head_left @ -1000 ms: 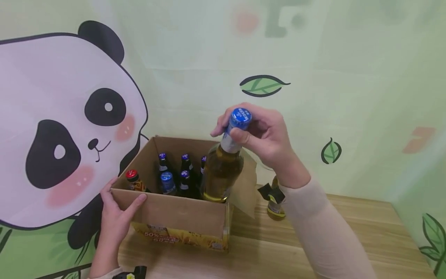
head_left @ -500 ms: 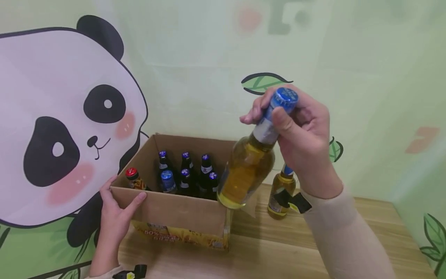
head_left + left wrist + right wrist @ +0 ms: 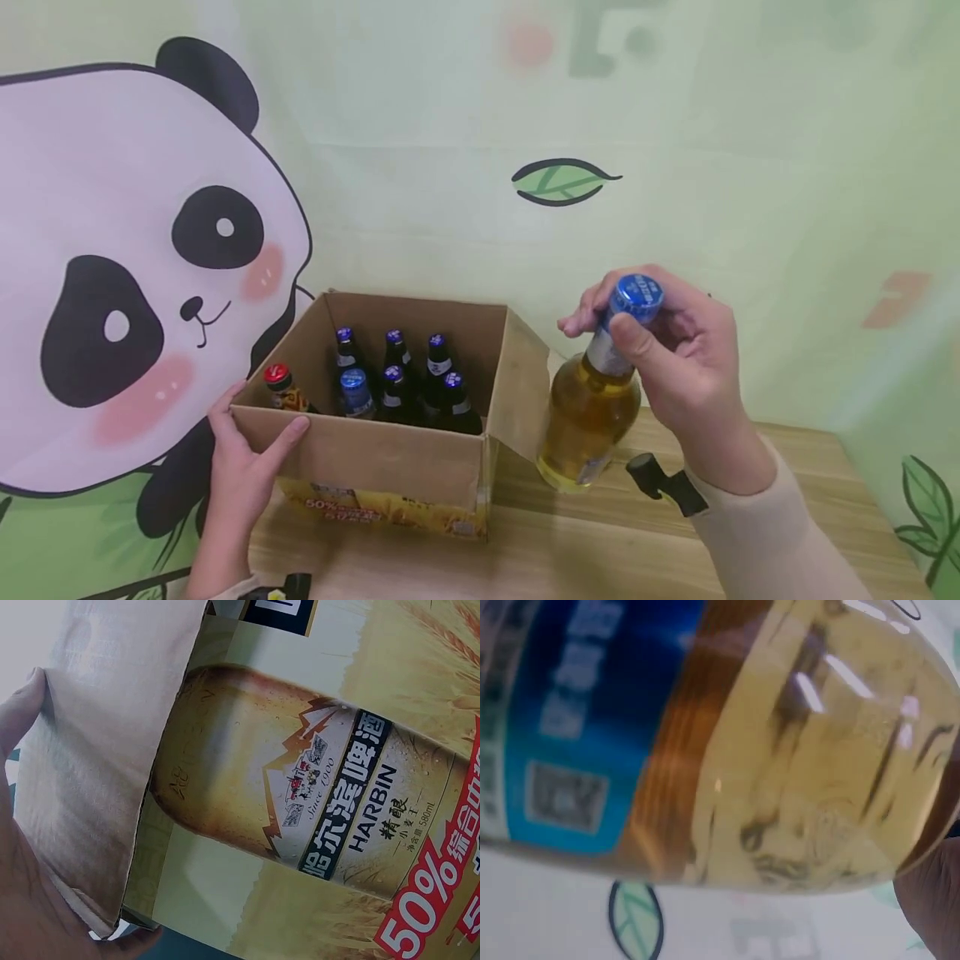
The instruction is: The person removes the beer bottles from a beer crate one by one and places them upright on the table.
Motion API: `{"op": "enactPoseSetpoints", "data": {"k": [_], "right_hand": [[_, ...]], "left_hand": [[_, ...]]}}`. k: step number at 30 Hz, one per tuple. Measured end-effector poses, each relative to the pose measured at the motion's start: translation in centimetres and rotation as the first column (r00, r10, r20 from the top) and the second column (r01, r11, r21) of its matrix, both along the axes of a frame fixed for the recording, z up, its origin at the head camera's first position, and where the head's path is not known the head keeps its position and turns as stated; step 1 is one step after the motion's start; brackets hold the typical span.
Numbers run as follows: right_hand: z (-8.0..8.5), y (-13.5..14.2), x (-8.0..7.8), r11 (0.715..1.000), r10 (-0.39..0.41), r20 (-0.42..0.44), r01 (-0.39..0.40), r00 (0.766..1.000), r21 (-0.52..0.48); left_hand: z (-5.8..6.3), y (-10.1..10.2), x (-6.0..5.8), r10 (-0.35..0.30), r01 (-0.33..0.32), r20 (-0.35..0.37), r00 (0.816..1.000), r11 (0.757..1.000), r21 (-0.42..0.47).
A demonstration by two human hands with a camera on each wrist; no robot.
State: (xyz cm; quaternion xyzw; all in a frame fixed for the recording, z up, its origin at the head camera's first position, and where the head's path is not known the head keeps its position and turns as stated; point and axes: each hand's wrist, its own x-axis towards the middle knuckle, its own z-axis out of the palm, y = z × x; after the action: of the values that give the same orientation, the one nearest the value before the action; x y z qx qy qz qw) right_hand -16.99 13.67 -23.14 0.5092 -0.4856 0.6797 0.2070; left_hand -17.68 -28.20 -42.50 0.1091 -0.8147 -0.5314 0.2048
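My right hand (image 3: 686, 354) grips a beer bottle (image 3: 592, 421) by its neck, thumb and fingers round it below the blue cap. Clear golden glass and a blue label show on this bottle (image 3: 802, 750) in the right wrist view. It tilts slightly, its base to the right of the open cardboard box (image 3: 382, 454). My left hand (image 3: 243, 467) holds the box's near left corner, thumb over the front flap. Inside stand a red-capped bottle (image 3: 279, 377), a light-blue-capped bottle (image 3: 356, 390) and several dark bottles (image 3: 439, 360).
A side flap (image 3: 525, 387) of the box sticks out to the right, close to the held bottle. The wooden table (image 3: 585, 550) extends below and to the right. Behind it hangs a pale green backdrop (image 3: 420, 192) with a printed panda (image 3: 172, 333).
My right hand has lifted the beer bottle out over the box's right side, then lowered it beyond the flap. Another bottle standing there is now hidden behind it. The left hand stays put.
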Motion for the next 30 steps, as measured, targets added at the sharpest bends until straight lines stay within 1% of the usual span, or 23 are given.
{"op": "enactPoseSetpoints", "data": {"k": [5,7,10,12,15,18,19,21,24,27,30], "right_hand": [[-2.6,1.1,0.2,0.997,-0.078,0.007,0.078,0.997,0.024],[-3.8,1.5,0.2,0.995,-0.092,0.008,0.092,0.996,0.031],[-5.8,2.0,0.1,0.992,-0.124,0.011,0.123,0.992,0.042],[-7.2,2.4,-0.1,0.987,-0.159,0.018,0.158,0.987,0.041],[-9.5,3.0,-0.2,0.966,-0.255,0.052,0.253,0.965,0.05],[-11.6,3.5,-0.6,0.939,-0.341,0.076,0.337,0.937,0.068],[-12.3,3.6,-0.7,0.929,-0.366,0.082,0.361,0.927,0.078],[-13.4,3.7,-1.0,0.917,-0.397,0.087,0.39,0.914,0.086],[-14.8,3.8,-1.4,0.889,-0.455,0.098,0.445,0.885,0.105],[-15.7,3.9,-1.8,0.861,-0.506,0.108,0.494,0.856,0.12],[-16.4,4.0,-2.1,0.845,-0.532,0.11,0.518,0.84,0.132]], "left_hand": [[-0.2,0.1,-0.1,-0.001,0.001,-0.004,1.0,1.0,-0.001],[-0.2,0.2,-0.1,-0.006,0.006,-0.002,1.0,1.0,0.006],[-0.2,0.1,-0.1,-0.004,0.004,-0.001,1.0,1.0,0.005],[-0.2,0.1,-0.1,-0.003,0.003,-0.001,1.0,1.0,0.003],[0.0,0.1,-0.1,0.001,-0.001,-0.001,1.0,1.0,-0.001],[0.0,0.1,-0.1,0.002,-0.002,0.003,1.0,1.0,0.0],[0.0,0.1,-0.1,0.003,-0.003,0.003,1.0,1.0,-0.001],[0.0,0.1,-0.1,0.006,-0.006,0.003,1.0,1.0,-0.002],[0.0,0.1,0.0,0.007,-0.007,-0.002,1.0,1.0,0.0],[-0.1,0.1,0.0,0.008,-0.008,-0.01,1.0,1.0,-0.001],[-0.1,0.1,0.0,0.008,-0.008,-0.014,1.0,1.0,0.0]]}}
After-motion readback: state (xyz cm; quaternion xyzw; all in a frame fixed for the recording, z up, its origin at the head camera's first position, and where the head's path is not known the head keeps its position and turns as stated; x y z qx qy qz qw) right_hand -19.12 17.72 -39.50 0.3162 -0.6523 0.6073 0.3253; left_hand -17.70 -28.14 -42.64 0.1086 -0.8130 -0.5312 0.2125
